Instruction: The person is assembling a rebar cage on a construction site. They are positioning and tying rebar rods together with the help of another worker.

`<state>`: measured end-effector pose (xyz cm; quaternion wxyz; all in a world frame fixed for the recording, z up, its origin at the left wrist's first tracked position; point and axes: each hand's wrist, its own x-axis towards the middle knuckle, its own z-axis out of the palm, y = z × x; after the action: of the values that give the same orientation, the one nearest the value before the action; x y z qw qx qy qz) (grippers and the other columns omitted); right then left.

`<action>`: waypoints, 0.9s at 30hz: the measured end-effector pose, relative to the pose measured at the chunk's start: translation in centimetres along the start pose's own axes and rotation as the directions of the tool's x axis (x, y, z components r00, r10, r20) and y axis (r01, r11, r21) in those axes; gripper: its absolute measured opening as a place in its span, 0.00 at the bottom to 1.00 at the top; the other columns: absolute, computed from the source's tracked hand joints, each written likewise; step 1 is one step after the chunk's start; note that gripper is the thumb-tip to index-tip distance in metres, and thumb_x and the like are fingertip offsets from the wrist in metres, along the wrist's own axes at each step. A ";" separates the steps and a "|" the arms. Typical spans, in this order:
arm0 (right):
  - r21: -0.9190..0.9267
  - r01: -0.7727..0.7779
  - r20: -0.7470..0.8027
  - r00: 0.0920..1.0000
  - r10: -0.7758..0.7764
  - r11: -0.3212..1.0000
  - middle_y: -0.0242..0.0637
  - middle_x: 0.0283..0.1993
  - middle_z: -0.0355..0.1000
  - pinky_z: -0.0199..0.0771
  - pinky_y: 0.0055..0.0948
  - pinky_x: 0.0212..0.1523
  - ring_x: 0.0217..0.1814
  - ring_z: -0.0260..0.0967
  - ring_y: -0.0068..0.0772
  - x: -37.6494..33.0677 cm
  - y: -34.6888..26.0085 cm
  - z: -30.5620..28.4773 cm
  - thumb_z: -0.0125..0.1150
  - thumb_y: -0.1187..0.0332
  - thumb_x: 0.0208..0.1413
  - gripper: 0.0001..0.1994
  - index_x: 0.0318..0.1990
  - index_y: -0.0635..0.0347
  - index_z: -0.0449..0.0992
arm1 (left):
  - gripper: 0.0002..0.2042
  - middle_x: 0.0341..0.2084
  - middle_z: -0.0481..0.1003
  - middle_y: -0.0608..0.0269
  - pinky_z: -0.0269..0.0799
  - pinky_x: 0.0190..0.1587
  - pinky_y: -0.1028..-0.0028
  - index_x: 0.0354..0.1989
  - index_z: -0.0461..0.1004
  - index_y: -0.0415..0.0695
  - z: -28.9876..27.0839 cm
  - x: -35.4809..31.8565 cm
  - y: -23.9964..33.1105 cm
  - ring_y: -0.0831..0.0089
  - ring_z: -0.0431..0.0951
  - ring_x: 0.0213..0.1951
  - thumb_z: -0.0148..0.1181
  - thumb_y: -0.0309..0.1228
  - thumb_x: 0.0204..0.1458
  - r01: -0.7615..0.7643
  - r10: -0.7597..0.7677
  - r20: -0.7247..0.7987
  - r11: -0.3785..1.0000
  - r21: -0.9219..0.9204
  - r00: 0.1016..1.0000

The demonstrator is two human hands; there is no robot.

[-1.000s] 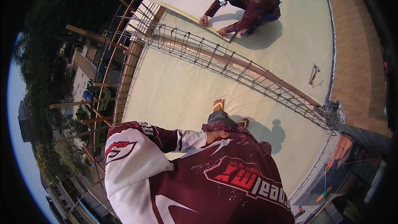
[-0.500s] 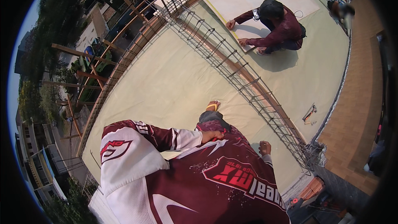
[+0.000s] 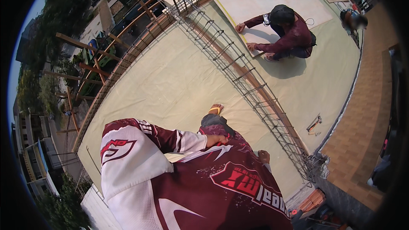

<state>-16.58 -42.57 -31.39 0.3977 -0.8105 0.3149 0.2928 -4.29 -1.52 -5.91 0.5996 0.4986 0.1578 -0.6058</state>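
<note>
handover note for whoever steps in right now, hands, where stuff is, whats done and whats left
Left hand: closed at the waist against the maroon jersey; whether it holds anything cannot be told.
Right hand: at the right hip, seemingly empty.
Where things are: long rebar cage lies across the pale deck sheet, ahead of the sandalled foot. A small hand tool lies past the cage, near the deck's edge. A crouching co-worker has both hands on the edge of a plywood sheet beyond the cage.
Done: cage and plywood are laid out on the deck.
Left: neither hand is on the cage or tool yet.
</note>
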 end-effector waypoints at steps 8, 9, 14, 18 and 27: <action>-0.032 0.159 -0.092 0.983 -0.161 0.987 0.48 0.35 0.79 0.79 0.35 0.32 0.30 0.78 0.40 -1.4 2.6 0.3 0.66 0.61 0.49 0.19 0.44 0.67 0.79 | 0.13 0.29 0.70 0.76 0.62 0.38 0.75 0.38 0.77 0.48 -0.6 0.3 -0.5 0.81 0.66 0.32 0.55 0.44 0.57 -0.127 0.126 0.026 0.992 0.028 0.992; -0.064 0.184 -0.091 0.978 -0.190 0.981 0.49 0.36 0.79 0.79 0.36 0.32 0.31 0.79 0.41 -1.3 2.7 0.5 0.66 0.61 0.49 0.19 0.44 0.67 0.79 | 0.13 0.29 0.71 0.76 0.62 0.37 0.75 0.38 0.77 0.48 -0.7 0.3 -0.6 0.81 0.66 0.32 0.56 0.44 0.57 -0.147 0.147 0.000 0.989 0.031 0.989; 0.121 0.007 0.032 0.999 -0.011 0.993 0.48 0.38 0.79 0.79 0.35 0.35 0.33 0.79 0.39 -1.1 0.7 0.8 0.66 0.61 0.50 0.19 0.44 0.67 0.79 | 0.11 0.28 0.72 0.75 0.63 0.35 0.75 0.36 0.78 0.47 -1.2 0.2 -0.9 0.81 0.67 0.31 0.58 0.41 0.55 -0.212 0.216 -0.058 0.975 0.065 0.975; 0.072 0.041 -0.033 0.999 -0.038 0.997 0.45 0.34 0.79 0.78 0.33 0.32 0.31 0.78 0.35 -0.3 -1.4 1.6 0.64 0.61 0.51 0.17 0.43 0.66 0.80 | 0.10 0.28 0.72 0.75 0.63 0.35 0.75 0.36 0.78 0.47 -1.7 0.4 -1.1 0.81 0.67 0.31 0.59 0.39 0.54 -0.243 0.243 -0.044 0.970 0.008 0.969; 0.189 -0.080 0.022 0.997 0.077 0.979 0.45 0.37 0.80 0.76 0.32 0.34 0.28 0.77 0.33 2.3 -2.2 2.0 0.62 0.59 0.52 0.18 0.43 0.65 0.79 | 0.10 0.29 0.72 0.75 0.62 0.36 0.76 0.36 0.78 0.48 -2.3 0.0 -1.6 0.82 0.66 0.31 0.59 0.40 0.53 -0.175 0.173 -0.085 0.984 -0.027 0.981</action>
<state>-13.97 -40.46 -33.10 0.4634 -0.7537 0.3703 0.2828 -4.72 0.68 -7.64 0.6517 0.5248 0.1484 -0.5272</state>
